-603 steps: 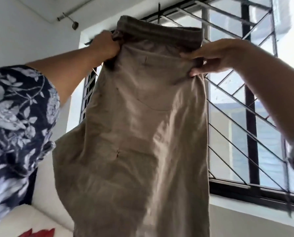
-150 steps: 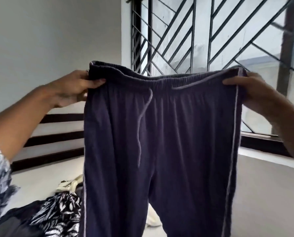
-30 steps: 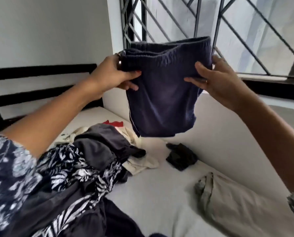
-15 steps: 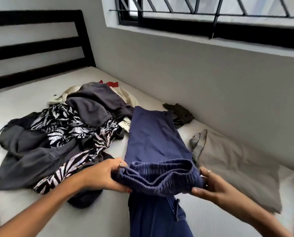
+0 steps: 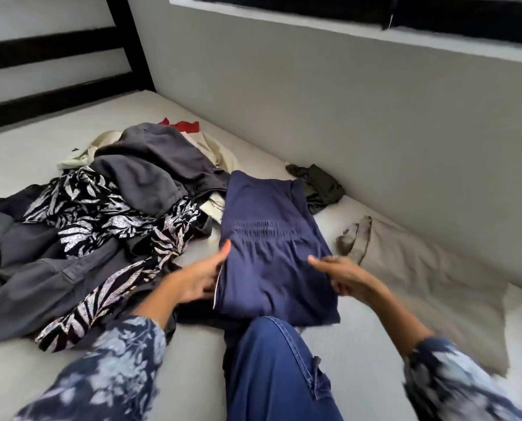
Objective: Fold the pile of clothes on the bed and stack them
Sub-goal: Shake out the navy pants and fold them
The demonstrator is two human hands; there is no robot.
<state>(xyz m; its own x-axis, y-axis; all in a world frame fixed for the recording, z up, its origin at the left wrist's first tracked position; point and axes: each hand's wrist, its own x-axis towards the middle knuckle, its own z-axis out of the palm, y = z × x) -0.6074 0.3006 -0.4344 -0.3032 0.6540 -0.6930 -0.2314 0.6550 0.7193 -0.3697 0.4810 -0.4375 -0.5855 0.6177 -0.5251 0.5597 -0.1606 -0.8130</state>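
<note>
Navy trousers [image 5: 272,253] are lying folded on the bed [image 5: 177,375], left hand [image 5: 197,279] and right hand [image 5: 345,273] flanking them, fingers relaxed, gripping nothing.

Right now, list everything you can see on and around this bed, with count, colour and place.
navy trousers: one, navy, folded on the mattress between the hands
beige trousers: one, beige, folded, right by the wall
pile of clothes: one heap, grey, black-and-white leaf print, cream, red, left
small dark garment: one, dark olive, crumpled by the wall
mattress: one, white
headboard: one, black slats, far left
wall: grey, under a black window frame
left hand: at the navy trousers' left edge
right hand: at their right edge, blurred
</note>
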